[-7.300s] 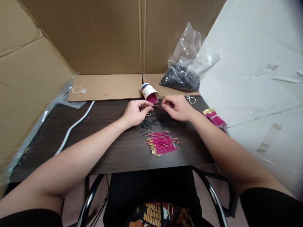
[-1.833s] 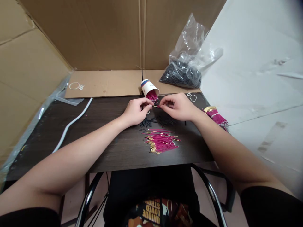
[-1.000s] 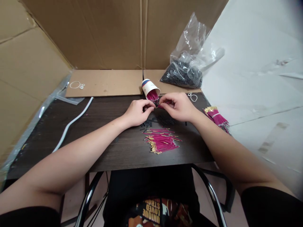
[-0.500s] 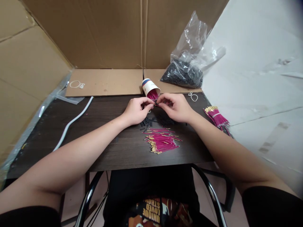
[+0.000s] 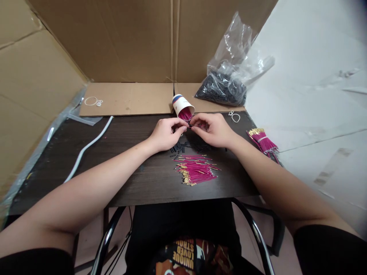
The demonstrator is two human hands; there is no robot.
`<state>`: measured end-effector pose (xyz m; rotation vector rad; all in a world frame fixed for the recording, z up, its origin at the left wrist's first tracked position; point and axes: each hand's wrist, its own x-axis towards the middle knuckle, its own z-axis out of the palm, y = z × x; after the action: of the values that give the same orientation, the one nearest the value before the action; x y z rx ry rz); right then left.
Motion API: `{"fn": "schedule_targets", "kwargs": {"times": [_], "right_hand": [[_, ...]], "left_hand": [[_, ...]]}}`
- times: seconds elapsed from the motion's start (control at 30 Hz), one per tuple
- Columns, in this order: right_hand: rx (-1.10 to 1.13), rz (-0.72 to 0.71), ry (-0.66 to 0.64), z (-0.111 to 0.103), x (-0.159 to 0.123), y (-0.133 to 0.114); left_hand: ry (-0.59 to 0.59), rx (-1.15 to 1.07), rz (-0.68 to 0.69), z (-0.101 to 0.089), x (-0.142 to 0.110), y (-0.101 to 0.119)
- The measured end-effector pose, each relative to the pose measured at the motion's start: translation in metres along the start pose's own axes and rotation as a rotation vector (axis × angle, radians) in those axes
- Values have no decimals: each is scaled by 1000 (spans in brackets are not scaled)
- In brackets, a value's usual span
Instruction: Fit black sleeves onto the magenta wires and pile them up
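Note:
My left hand and my right hand meet over the middle of the dark table, thumbs and forefingers pinched almost tip to tip. Magenta wires show inside the curled right fingers. What the left fingertips pinch is too small to make out. Just behind the hands a white paper cup lies on its side, its mouth towards me, with magenta wires inside. Short black tubes are scattered under the hands, partly hidden. Nearer me lies a loose pile of magenta wires with gold-coloured ends.
A clear plastic bag of black pieces stands at the back right on a cardboard strip. At the right edge lies a banded bundle of magenta wires. White rubber bands and a pale tube also lie about.
Both hands stay almost in place, fingertips shifting only slightly. The gold tip that showed between them is no longer visible. The cup and pile look the same.

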<state>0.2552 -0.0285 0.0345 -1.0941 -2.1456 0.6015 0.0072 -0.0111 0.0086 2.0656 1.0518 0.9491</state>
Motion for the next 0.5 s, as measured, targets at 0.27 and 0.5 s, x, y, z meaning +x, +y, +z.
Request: {"fn": "schedule_targets", "kwargs": {"times": [0.27,0.5], "right_hand": [[-171,-37,3,-11,1,7],[-265,-108,-45,-7,4,21]], "left_hand": [[10,27,23,-1,-1,1],[29,82,31,-1,-1,-1]]}}
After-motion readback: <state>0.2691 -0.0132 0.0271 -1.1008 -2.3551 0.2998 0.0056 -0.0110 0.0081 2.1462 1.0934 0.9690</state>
